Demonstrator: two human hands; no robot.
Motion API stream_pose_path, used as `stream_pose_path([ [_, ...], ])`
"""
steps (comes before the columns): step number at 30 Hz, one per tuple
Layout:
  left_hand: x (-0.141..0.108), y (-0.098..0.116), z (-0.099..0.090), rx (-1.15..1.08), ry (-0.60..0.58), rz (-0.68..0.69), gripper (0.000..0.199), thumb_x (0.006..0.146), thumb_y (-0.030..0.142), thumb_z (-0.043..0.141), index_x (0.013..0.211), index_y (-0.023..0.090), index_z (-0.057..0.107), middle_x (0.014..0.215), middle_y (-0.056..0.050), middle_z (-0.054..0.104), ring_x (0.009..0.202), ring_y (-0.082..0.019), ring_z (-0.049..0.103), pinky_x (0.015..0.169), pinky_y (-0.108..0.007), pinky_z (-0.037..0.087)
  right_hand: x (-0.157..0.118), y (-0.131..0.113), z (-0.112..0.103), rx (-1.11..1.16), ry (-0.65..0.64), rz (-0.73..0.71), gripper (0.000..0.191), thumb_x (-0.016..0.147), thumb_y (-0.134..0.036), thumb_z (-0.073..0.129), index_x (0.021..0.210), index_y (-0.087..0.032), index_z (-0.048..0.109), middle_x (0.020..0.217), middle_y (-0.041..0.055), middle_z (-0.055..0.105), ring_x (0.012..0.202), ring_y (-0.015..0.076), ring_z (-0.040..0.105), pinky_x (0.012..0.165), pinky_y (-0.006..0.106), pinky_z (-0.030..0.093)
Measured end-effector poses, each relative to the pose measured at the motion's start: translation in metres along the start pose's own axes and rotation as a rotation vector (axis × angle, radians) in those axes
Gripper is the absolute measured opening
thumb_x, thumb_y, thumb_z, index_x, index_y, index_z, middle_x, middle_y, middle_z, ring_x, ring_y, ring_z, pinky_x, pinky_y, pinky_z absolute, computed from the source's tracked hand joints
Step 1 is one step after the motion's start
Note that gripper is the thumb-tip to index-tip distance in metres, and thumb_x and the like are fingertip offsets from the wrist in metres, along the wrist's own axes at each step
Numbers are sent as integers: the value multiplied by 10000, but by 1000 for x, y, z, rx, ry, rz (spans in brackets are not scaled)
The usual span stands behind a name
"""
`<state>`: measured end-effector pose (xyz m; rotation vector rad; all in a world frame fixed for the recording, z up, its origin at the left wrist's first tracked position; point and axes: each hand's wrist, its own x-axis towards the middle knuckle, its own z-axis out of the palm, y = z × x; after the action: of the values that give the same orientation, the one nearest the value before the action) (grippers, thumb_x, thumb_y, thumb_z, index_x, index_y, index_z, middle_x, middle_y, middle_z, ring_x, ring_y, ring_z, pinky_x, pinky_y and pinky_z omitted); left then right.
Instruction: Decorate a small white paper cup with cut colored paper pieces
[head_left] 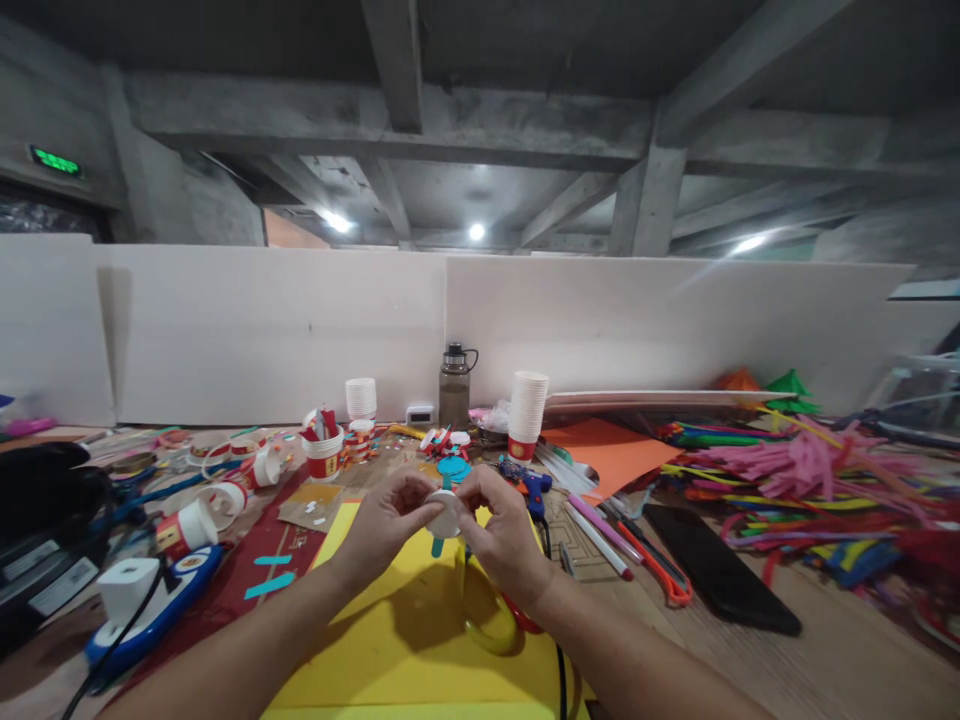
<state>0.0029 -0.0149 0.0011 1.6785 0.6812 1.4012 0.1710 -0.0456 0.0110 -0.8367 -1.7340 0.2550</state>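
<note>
A small white disc (444,516), seemingly card or paper, is pinched at its two sides by my left hand (382,522) and my right hand (508,535). A teal strip (437,548) shows above and below the disc; I cannot tell whether it is stuck on. Both hands are closed at the fingertips, held over a yellow sheet (375,650). Under my right hand lies a yellow loop-shaped thing (491,640), partly hidden. Just beyond my fingers are teal round pieces (453,468). Two teal strips (270,586) rest on a dark red board (247,550) to the left.
Stacked paper cups (528,410), a bottle (454,390) and a blue glue gun (534,485) stand or lie beyond my hands. Rightward are markers (600,538), orange-handled scissors (667,580), a black phone (720,570) and pipe cleaners (810,460). A power strip (157,620) sits left.
</note>
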Motion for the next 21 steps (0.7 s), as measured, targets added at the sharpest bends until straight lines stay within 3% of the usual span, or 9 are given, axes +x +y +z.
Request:
stream_pose_path([
  [21,1,0,-1,-83,-30,38,250,697,324,787,789,166,616,741,-2,651,676,-112,613,633,-238,513,1,3,1,24,-24,0,77,791,-157,588,746,-200,544,712,-13,526,649,122,490,614,261,404],
])
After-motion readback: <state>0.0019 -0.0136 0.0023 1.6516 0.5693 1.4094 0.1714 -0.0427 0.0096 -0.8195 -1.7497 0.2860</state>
